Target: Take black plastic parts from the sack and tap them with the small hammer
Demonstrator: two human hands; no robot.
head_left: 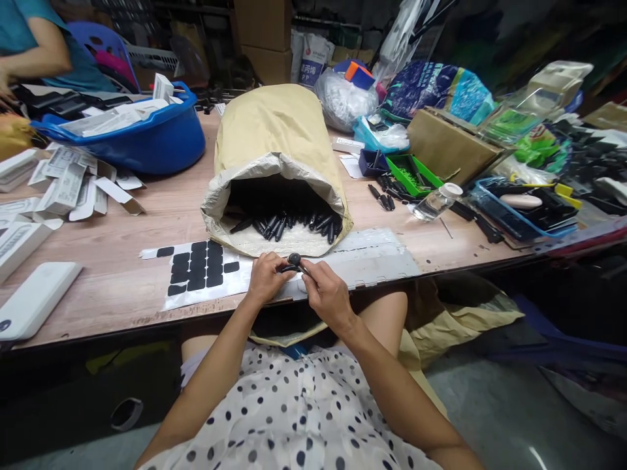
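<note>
Between both hands, at the table's front edge, is a small black part [294, 259] with a round disc-like end. My left hand [267, 279] pinches it from the left, fingers closed. My right hand [329, 292] is closed from the right on a thin dark piece that meets the round end; whether this is a separate tool cannot be made out. Just behind the hands lies a tan sack [281, 124], its mouth toward me, with many slim black parts [279, 227] inside. Left of my left hand is a white sheet of black rounded-square stickers [198, 266].
A blue basin [161, 140] of white boxes stands at the left, beside loose boxes [63, 176] and a white power bank [36, 300]. To the right are a green tray [414, 175], a clear jar [438, 201] and a cluttered blue tray [526, 209]. Another person's arm [44, 49] is at upper left.
</note>
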